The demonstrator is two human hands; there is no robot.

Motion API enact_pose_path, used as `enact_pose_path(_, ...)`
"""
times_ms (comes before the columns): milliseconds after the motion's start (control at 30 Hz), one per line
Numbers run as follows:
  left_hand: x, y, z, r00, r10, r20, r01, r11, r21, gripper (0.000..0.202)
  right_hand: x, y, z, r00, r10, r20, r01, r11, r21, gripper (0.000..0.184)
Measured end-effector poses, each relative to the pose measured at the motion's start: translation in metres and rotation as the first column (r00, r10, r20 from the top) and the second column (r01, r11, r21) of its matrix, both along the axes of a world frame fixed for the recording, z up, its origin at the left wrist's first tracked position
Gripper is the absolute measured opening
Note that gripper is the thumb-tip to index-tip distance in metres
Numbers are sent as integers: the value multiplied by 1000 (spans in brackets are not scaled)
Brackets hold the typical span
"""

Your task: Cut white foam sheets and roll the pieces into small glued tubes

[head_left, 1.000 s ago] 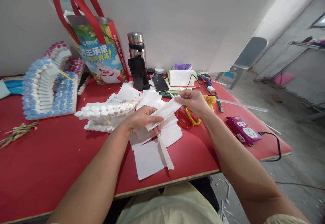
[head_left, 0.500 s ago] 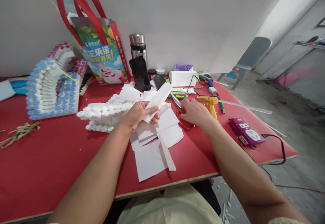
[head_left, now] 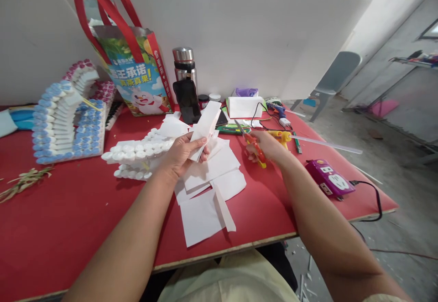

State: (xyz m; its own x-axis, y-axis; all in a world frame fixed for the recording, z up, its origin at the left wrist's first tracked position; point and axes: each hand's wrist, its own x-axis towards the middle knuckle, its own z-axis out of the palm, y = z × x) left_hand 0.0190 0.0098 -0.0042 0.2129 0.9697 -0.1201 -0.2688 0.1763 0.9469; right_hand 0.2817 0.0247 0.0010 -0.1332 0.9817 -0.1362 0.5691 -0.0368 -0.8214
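Folded paper point(head_left: 207, 120) pinched in left grip point(head_left: 185, 152), thumb on top; right grip point(head_left: 268, 146) curled round scissors point(head_left: 257, 151), blades apart from paper. Step looks like cutting prep; a cut would call for blades brought to paper. Beyond left grip: bag point(head_left: 138, 80), contents mostly hidden; capped bottle point(head_left: 185, 55), contents can't tell.
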Motion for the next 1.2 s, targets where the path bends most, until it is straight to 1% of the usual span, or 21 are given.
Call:
enact_pose_path(33,0,0,0,1000,16,10,-16,1000,-2,27,3,-1,3,994,23,-109,-29,998,-49,17)
enact_pose_path(67,0,0,1,999,39,23,-39,999,-4,26,6,-3,7,985,48,-168,-61,996,-69,19)
enact_pose_path(100,0,0,1,997,65,42,-65,998,-4,24,9,-5,12,978,82,-193,-97,993,-68,22)
enact_pose_path(167,0,1,3,991,109,82,-109,994,2,21,13,-9,21,976,157,-154,-160,987,-9,29)
enact_pose_path(233,0,1,4,985,130,113,-132,991,16,21,14,-13,27,970,238,-48,-237,971,30,36)
enact_pose_path(300,-1,2,5,981,140,135,-146,989,33,23,14,-14,31,944,330,31,-331,943,27,39)
enact_pose_path(400,-1,3,5,973,161,167,-171,984,48,22,13,-13,31,909,413,63,-415,910,19,43)
enact_pose_path(467,-1,3,5,972,164,171,-175,983,50,21,12,-12,30,901,429,68,-432,901,32,45)
enact_pose_path(533,0,2,4,978,152,143,-160,986,48,21,12,-11,29,897,438,65,-441,897,40,45)
enact_pose_path(733,7,-4,4,999,32,24,-33,999,34,26,10,-11,26,882,470,34,-470,883,0,52)
enact_pose_path(900,13,-6,1,999,-22,-33,23,1000,16,23,6,-13,27,876,482,32,-482,876,4,48)
enact_pose_path(1000,15,-6,-2,998,-54,-35,55,998,21,23,3,-15,28,873,485,40,-486,874,-2,48)
enact_pose_path(1200,17,-8,-2,995,-86,-55,86,996,15,25,-2,-15,26,885,464,49,-464,886,-8,44)
